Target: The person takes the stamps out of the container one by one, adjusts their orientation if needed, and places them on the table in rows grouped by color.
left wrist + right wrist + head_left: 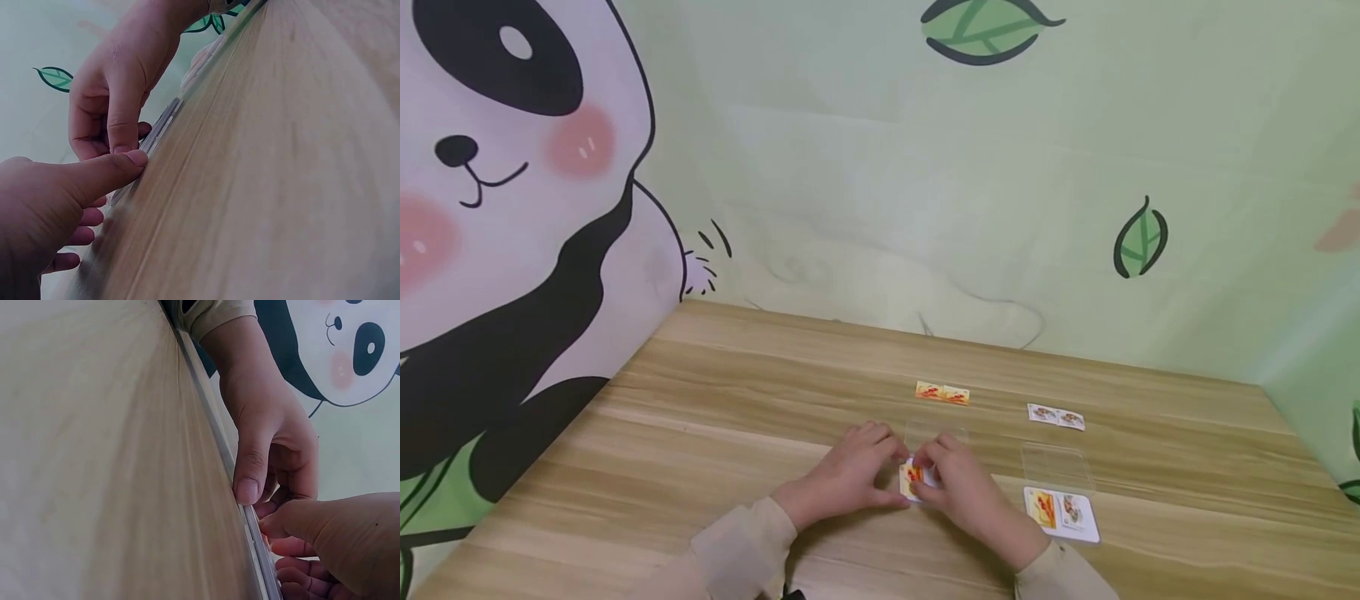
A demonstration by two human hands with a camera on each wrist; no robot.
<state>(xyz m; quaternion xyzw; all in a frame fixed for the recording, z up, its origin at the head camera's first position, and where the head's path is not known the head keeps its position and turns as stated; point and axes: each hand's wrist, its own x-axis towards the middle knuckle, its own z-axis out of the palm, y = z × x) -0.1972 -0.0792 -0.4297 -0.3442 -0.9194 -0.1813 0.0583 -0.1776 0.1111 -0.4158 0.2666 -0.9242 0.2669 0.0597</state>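
Observation:
A small flat white case (904,492) lies on the table between both hands, with an orange picture card (912,477) on its left part. My left hand (856,471) holds the case at its left side, thumb at the near edge and fingers toward the far edge. From the right, my right hand (958,487) reaches over the case, and its thumb and forefinger pinch at the orange card; it hides the case's right part. In the left wrist view, the case (164,125) shows edge-on as a thin slab under both hands.
Behind the hands lies a clear plastic cover (936,432), then a pair of orange cards (943,392). To the right are a white case with two picture cards (1078,533), another clear cover (1058,467) and a pair of white cards (1056,416). Printed walls border the wooden table (715,392).

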